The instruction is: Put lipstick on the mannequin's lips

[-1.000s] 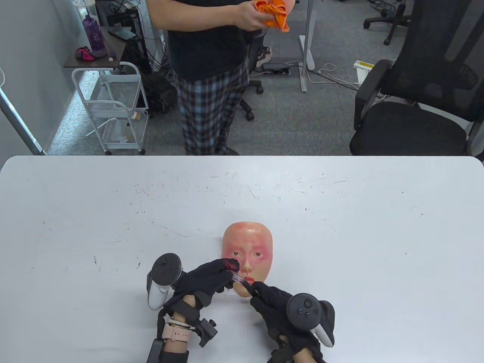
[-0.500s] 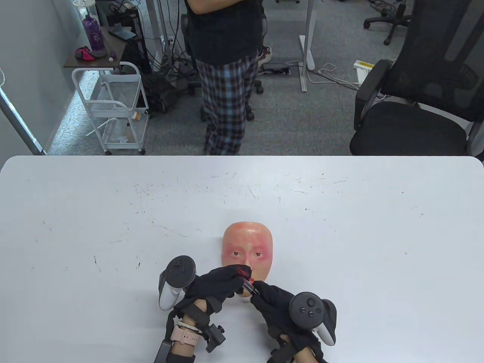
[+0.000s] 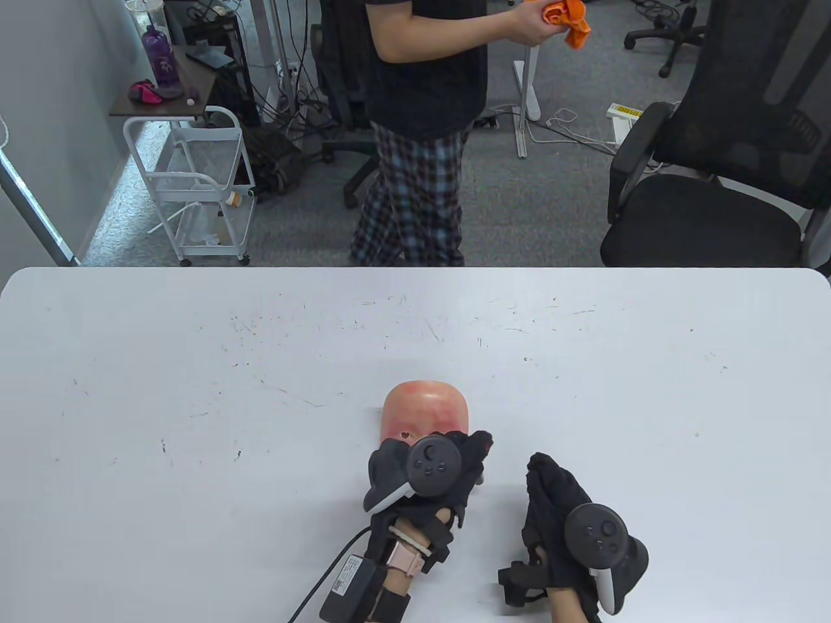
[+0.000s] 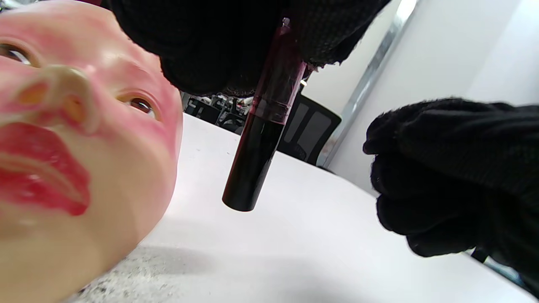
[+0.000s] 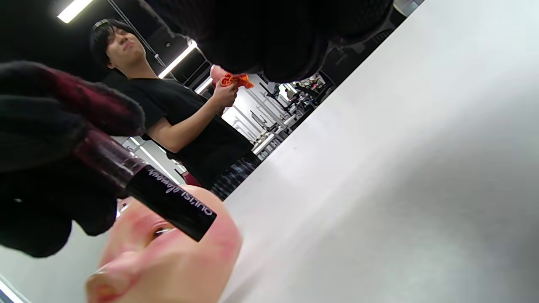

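Note:
The mannequin face mask [image 3: 425, 405] lies face up on the white table [image 3: 195, 389]. Its red lips [image 4: 40, 172] show in the left wrist view. My left hand [image 3: 454, 457] hovers over the mask's lower half and hides it in the table view. It grips a dark red lipstick tube [image 4: 261, 143] with a black cap, hanging just above the table beside the mask's cheek. The tube also shows in the right wrist view [image 5: 168, 200]. My right hand [image 3: 552, 500] is apart, to the right of the mask, loosely curled and holding nothing.
A person in a black shirt and plaid trousers [image 3: 422, 130] stands beyond the table's far edge, holding an orange cloth [image 3: 568, 19]. A black office chair [image 3: 714, 195] is at the back right and a white cart [image 3: 195, 188] at the back left.
The hands have parted. My right hand let go of the lipstick and drew back right. My left hand moved right over the mask's lower half with the capped tube. The person stepped right.

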A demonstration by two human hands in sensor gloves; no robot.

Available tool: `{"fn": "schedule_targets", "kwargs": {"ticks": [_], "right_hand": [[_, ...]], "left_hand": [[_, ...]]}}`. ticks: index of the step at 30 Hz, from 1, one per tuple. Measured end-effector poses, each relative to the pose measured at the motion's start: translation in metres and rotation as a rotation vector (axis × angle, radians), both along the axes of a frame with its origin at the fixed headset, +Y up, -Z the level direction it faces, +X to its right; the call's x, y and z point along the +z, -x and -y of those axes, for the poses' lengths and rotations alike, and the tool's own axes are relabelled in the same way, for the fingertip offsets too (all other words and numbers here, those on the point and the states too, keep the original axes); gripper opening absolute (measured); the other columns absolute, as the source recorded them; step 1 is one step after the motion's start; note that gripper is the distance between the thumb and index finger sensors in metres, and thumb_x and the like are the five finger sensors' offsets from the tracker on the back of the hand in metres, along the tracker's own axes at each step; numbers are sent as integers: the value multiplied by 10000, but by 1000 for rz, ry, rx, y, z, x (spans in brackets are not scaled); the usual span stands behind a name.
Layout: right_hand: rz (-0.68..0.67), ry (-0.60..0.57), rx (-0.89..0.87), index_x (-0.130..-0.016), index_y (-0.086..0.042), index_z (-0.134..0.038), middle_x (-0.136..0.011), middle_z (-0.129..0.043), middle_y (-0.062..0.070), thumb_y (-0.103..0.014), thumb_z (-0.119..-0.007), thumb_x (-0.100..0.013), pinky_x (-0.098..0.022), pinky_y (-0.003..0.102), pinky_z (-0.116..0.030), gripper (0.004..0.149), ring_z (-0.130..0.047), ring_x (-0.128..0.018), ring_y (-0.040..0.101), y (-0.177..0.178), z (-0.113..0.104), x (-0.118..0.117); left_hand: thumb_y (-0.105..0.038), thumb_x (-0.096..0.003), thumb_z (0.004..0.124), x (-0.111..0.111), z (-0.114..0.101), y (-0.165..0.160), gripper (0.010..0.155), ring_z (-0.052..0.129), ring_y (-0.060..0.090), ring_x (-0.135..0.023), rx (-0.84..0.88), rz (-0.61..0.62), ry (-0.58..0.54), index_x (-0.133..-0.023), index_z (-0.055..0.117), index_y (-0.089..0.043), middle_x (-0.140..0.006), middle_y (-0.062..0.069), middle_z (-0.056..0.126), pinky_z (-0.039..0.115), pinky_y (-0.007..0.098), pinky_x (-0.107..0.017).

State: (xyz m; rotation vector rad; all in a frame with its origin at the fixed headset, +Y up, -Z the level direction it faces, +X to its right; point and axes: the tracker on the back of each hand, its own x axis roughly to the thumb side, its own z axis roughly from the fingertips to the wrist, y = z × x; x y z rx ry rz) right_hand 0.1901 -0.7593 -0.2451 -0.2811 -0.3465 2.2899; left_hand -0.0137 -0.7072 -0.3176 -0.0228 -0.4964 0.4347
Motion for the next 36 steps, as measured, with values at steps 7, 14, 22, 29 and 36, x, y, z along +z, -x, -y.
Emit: {"fn": "schedule_targets", "kwargs": {"ticks": [7, 14, 22, 29, 36], "right_hand": [[-3, 21, -30, -830, -169, -845, -674, -931, 71, -328, -760, -456, -471, 480, -736, 415, -923, -544, 277, -5, 8, -4], [-8, 28, -34, -830, -167, -846, -675, -931, 71, -328, -760, -457, -472, 481, -735, 416, -923, -546, 278, -4, 7, -4], [-20, 23, -23, -832, -167, -845, -676, -931, 73, -329, -760, -458, -472, 482, -735, 416, -923, -546, 279, -3, 8, -3], [-76, -35, -50, -831, -174, -842, -677, -931, 65, -332, -760, -456, -474, 478, -738, 415, -924, -548, 274, 3, 5, -2], [-156, -28, -112, -827, -174, -844, -669, -935, 63, -333, -758, -457, -467, 477, -743, 412, -929, -540, 270, 9, 10, -6]], "left_hand": [[-324, -491, 784, -11, 14, -20, 521, 876, 357, -748, -135, 4, -36, -1009, 815, -272, -933, 167, 883, 747, 458, -516], [-330, -494, 776, -12, 23, -16, 539, 851, 374, -767, -96, 8, 0, -1026, 789, -246, -945, 161, 870, 723, 474, -534], [-351, -497, 762, 3, -19, 14, 546, 855, 376, -752, 104, -8, -116, -1023, 786, -203, -933, 172, 871, 728, 472, -519], [-344, -516, 742, 21, 2, 110, 521, 869, 371, -725, 505, -157, -46, -1009, 798, -186, -910, 171, 886, 737, 464, -499], [-330, -528, 723, 24, 58, 163, 512, 868, 387, -703, 794, -294, 17, -1003, 801, -155, -892, 189, 890, 733, 470, -482]]}}
